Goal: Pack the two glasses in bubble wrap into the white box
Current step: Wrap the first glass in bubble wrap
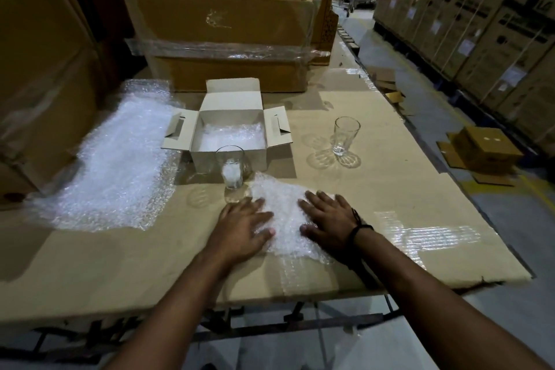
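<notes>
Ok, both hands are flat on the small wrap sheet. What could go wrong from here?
1. The near glass stands upright beside the sheet's far corner, close to the left hand; sliding or lifting the sheet could tip it.
2. The far glass stands bare, out beyond the right hand; a quick reach might knock it over.

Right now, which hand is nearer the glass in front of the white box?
Left. The left hand rests on the bubble wrap sheet just short of that glass; the right hand rests farther right on it.
</notes>
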Demonstrator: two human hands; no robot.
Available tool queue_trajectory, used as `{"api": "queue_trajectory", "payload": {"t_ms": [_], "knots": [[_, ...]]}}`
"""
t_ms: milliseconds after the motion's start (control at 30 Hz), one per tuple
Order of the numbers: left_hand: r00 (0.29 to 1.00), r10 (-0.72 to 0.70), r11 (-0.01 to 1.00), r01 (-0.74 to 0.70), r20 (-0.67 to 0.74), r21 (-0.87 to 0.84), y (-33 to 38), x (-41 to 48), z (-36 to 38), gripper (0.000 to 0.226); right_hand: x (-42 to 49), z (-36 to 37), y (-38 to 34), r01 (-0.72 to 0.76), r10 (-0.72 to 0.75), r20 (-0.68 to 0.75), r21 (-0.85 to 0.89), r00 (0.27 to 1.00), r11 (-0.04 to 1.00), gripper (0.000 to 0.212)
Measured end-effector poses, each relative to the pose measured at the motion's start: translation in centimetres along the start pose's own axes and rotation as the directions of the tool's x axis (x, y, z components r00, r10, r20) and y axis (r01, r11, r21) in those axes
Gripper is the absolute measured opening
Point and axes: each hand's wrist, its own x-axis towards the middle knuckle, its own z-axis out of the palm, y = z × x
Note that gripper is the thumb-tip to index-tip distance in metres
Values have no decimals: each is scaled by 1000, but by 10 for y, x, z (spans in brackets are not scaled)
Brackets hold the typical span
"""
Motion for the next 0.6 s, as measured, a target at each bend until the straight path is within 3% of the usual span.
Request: {"api": "queue_trajectory", "payload": {"t_ms": [67, 200, 267, 367, 433, 467, 533, 600], "knots": [[998, -27, 990, 18, 65, 138, 3, 3, 2, 64, 0, -1, 2, -30, 30, 5, 6, 1000, 1000, 68], [997, -57, 987, 64, -46, 147, -1, 2, 0, 69, -3, -3, 6, -87, 83, 55, 76, 995, 993, 68], [998, -51, 986, 56, -37, 155, -3, 3, 2, 70, 0, -8, 11, -118, 125, -30, 163, 992, 979, 70], [997, -32, 986, 44, -76, 159, -1, 4, 6, 65, 7, -22, 23, -224, 258, -153, 207, 954, 952, 94], [989, 43, 986, -20, -139, 163, 0, 5, 7, 53, 12, -30, 27, -305, 319, -81, 150, 944, 940, 103], [984, 100, 981, -73, -148, 181, 1, 7, 8, 47, 13, -33, 28, -343, 350, -27, 147, 936, 928, 98], [980, 174, 965, -150, -97, 214, 4, 12, 6, 45, 17, -40, 30, -390, 400, -3, 215, 917, 895, 68], [992, 126, 966, -122, -6, 229, 9, 13, 3, 59, 20, -44, 31, -376, 440, -137, 340, 887, 862, 26]]}}
